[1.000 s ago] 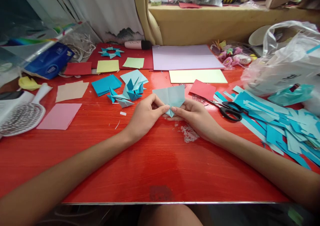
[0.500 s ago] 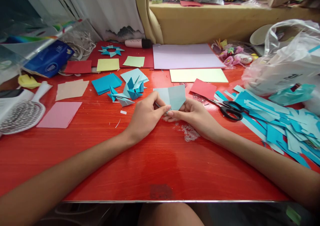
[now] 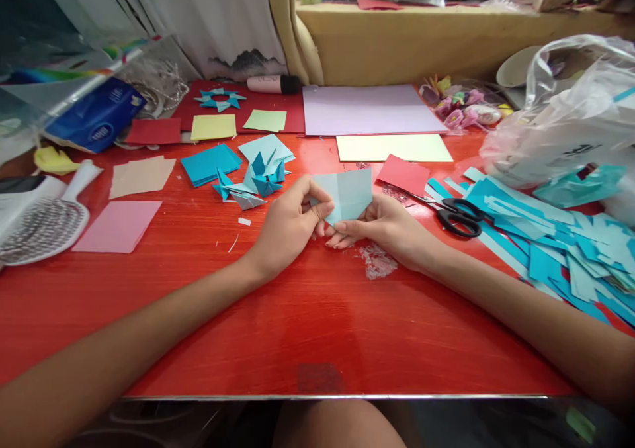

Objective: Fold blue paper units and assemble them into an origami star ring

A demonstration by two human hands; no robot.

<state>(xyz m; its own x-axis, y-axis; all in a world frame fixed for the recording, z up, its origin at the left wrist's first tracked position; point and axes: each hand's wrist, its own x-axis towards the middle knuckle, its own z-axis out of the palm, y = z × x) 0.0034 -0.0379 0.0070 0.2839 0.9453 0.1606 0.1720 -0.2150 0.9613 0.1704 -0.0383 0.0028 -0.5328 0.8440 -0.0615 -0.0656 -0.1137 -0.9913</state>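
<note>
A light blue folded paper (image 3: 347, 193) stands between my two hands over the red table (image 3: 307, 315). My left hand (image 3: 290, 226) pinches its left lower edge with thumb and fingers. On the other side, my right hand (image 3: 384, 226) is closed on the lower right part, fingertips meeting the left hand under the paper. Several folded blue paper pieces (image 3: 258, 180) lie just left of my left hand. Black-handled scissors (image 3: 454, 216) lie right of my right hand.
A stack of blue squares (image 3: 211, 163), pink paper (image 3: 119, 226), tan paper (image 3: 141, 177), red paper (image 3: 403, 175), yellow sheet (image 3: 394, 148) and lilac sheet (image 3: 370, 109) lie around. Blue paper strips (image 3: 546, 236) and a plastic bag (image 3: 565, 117) fill the right. A hairbrush (image 3: 44, 226) lies left.
Both hands lifted the light blue paper slightly and shifted their pinch; its lower tip is now hidden between the fingers, and the paper tilts a little to the right.
</note>
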